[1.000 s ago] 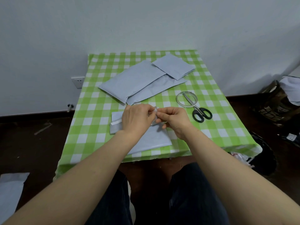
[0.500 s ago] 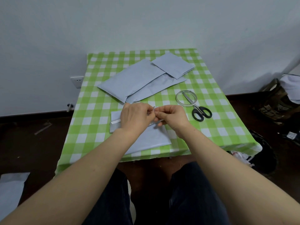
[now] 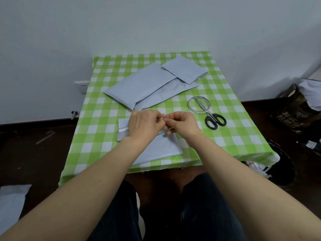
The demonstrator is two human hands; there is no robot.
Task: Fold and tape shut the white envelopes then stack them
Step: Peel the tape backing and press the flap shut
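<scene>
A white envelope lies near the front edge of the green checked table, its flap end at the left showing a pale strip. Above it my left hand and my right hand meet fingertip to fingertip, both pinching a small clear piece of tape between them. The hands hide the envelope's middle. Two long white envelopes lie overlapped at the back, with a smaller folded one on top at the right.
A tape ring lies right of my hands, with black-handled scissors resting partly inside it. A dark bag stands on the floor at the right. White sheets lie on the floor at the lower left.
My hands have stayed together over the envelope, shifting only slightly up and closer while working the tape piece. Nothing else moved.
</scene>
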